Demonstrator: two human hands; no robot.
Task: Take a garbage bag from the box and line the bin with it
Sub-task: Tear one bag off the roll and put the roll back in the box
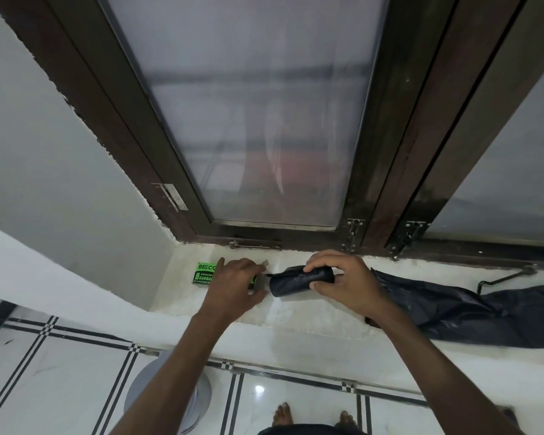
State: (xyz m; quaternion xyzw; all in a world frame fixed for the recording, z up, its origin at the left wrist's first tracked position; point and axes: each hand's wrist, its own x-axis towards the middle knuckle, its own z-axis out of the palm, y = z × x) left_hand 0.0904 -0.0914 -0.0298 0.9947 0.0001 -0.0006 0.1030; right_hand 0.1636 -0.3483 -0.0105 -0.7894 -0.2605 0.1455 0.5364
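Note:
A green and black garbage bag box (205,274) lies on the white window sill (299,312). My left hand (236,284) rests over the box's right end and grips it. Just right of the box, my right hand (346,279) holds a black roll of garbage bags (291,283) above the sill. A loose black garbage bag (471,307) lies spread on the sill to the right, behind my right forearm. A grey round bin (157,390) stands on the floor below, partly hidden by my left arm.
A dark wooden window frame (390,171) with frosted glass rises behind the sill. A metal window stay (506,277) lies on the sill at the right. A white wall stands at the left. White tiled floor (296,400) and my bare feet lie below.

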